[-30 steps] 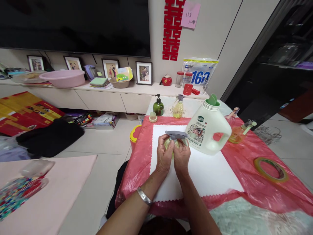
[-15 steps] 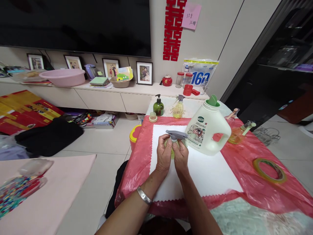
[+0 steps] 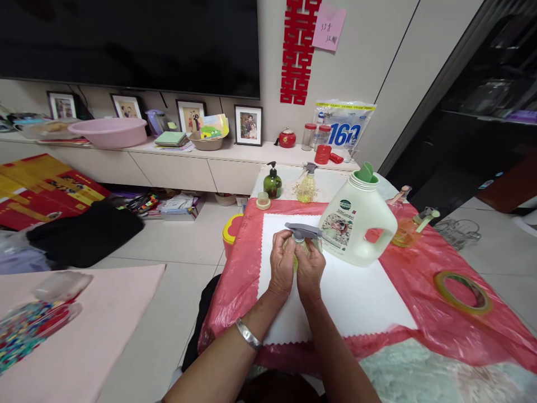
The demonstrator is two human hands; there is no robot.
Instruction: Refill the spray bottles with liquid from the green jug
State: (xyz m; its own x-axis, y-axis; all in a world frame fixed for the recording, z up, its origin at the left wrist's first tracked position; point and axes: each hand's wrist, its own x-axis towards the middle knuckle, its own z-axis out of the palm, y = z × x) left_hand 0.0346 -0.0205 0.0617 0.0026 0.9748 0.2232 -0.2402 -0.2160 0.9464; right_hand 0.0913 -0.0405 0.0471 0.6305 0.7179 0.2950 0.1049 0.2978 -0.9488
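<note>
Left hand (image 3: 281,266) and right hand (image 3: 311,270) curl closed around one yellowish transparent bottle (image 3: 296,263) with grey trigger head (image 3: 304,230), near frame centre.

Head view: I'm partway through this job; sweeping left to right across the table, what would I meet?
Green pump bottle → grey-headed spray bottle, held between the left hand and right hand → large pale jug → yellowish bottle → roll of tape.
</note>
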